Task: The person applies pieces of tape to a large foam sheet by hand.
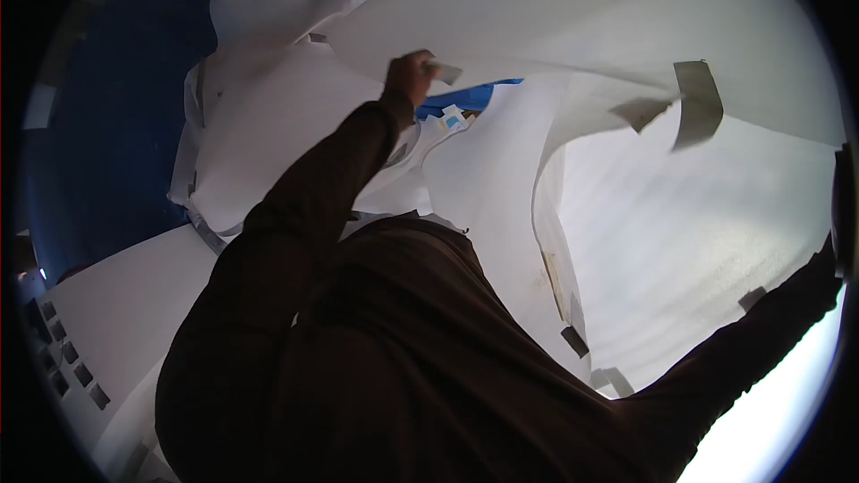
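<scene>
My left hand (412, 77) is closed at the edge of a large white sheet (555, 13), with a small greyish tape strip (445, 72) showing beside the fingers. The sheet is raised and sweeps from that hand across to the far right. Brownish-grey tape (698, 105) hangs from its lower edge, and a second, torn-looking tape piece (642, 113) sits beside it. My right arm in a dark sleeve (743, 340) reaches to the right edge of the view. The right hand itself cannot be made out there.
More white sheeting (277, 125) lies bunched at the left over a blue covering (116, 152). Several dark tape pieces (70, 353) stick to a white surface at lower left. A translucent white panel (680, 233) stands at right. Small papers (455, 118) show through a gap.
</scene>
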### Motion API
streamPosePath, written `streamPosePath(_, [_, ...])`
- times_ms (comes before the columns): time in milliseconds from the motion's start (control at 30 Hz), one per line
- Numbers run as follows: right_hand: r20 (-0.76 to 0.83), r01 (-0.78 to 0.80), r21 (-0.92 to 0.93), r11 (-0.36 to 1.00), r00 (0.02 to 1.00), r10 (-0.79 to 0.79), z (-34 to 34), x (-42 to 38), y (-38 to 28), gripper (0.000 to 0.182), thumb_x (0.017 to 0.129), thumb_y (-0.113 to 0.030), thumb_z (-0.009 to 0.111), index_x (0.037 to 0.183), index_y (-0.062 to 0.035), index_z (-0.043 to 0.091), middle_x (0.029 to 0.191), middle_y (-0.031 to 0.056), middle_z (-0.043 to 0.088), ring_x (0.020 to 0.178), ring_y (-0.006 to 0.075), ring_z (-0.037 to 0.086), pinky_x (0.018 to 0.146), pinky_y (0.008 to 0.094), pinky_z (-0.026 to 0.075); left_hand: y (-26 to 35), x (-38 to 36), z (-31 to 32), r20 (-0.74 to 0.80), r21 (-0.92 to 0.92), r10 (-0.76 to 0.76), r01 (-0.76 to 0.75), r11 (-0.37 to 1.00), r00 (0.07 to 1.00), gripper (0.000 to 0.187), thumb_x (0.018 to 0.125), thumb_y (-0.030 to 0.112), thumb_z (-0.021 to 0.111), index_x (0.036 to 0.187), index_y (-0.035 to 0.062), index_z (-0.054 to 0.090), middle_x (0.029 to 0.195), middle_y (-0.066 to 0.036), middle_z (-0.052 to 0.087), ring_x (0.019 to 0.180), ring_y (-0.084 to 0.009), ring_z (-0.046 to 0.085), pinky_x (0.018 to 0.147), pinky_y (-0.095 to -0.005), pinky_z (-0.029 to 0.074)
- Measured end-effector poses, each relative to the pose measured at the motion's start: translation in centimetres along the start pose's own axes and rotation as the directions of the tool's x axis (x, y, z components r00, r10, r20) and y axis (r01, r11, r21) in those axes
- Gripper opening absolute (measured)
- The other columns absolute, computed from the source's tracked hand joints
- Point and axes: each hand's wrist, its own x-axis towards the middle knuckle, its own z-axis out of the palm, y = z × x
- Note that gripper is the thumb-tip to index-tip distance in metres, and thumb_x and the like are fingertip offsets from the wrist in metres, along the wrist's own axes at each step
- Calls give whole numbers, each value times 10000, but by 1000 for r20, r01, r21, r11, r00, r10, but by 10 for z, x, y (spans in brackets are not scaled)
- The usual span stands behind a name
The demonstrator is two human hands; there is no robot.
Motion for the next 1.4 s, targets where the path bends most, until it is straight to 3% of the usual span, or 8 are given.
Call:
streamPosePath(167, [295,21,4,1000,955,-21,172,-79,119,362,1037,-439,479,1260,-259,701,1077,17,771,975,262,741,843,360,579,-47,50,-288,-421,570,307,-15,821,854,521,912,476,727,1178,27,720,1180,-196,718,1105,-351,686,954,-406,531])
streamPosePath(367, [439,-128,333,934,898,-34,277,-187,-38,344,1055,-358,466,1232,-172,695,1144,96,743,1046,337,709,880,430,555,16,20,-521,-350,577,224,20,817,909,642,915,529,711,1292,11,673,1071,-153,738,1013,-223,694,869,-338,533])
streamPosePath(500, [439,-190,516,835,896,-67,372,-217,-107,349,1042,-404,480,1225,-198,694,1173,124,730,1080,379,688,912,465,537,57,-14,-520,-223,740,260,-11,673,939,259,954,254,662,842,22,639,744,-74,590,736,-164,532,710,-353,453])
streamPosePath(700, [528,129,386,913,781,-333,358,-204,-234,361,987,-284,604,1337,-197,587,1322,138,652,1250,346,592,1013,505,475,116,-100,-469,-302,199,-127,192,961,945,218,970,102,677,1177,33,665,932,-22,691,959,-136,642,915,-309,491])
streamPosePath(833, [310,-177,945,273,235,-921,218,-194,-312,721,706,26,569,1414,-99,524,1472,193,520,1447,352,406,1225,455,264,126,-138,-429,-332,228,-172,256,940,927,387,973,324,697,1197,8,689,998,-96,731,881,-157,689,804,-306,546])
streamPosePath(1000, [-358,-567,491,-662,562,-746,26,-223,-429,738,702,-167,724,1412,-72,548,1554,231,432,1494,385,347,1203,572,195,125,-159,-387,-270,-307,-359,273,912,893,282,952,196,713,1140,-14,684,983,-96,710,856,-151,686,794,-280,554])
streamPosePath(1167, [-251,109,958,-266,768,-589,-91,-278,-523,616,679,-271,886,1233,-107,671,1287,72,641,1159,283,605,1079,507,367,131,-201,-353,-306,-464,-310,144,874,900,251,930,188,717,1077,-16,711,904,-66,698,803,-132,647,738,-257,515])
streamPosePath(1400, [-308,153,936,-317,792,-528,-147,-323,-598,166,758,-77,813,878,-115,705,884,-21,707,816,190,677,931,410,481,115,-269,-386,-185,-312,-311,244,918,932,468,872,186,783,1268,20,597,970,-83,683,874,-133,640,802,-266,513])
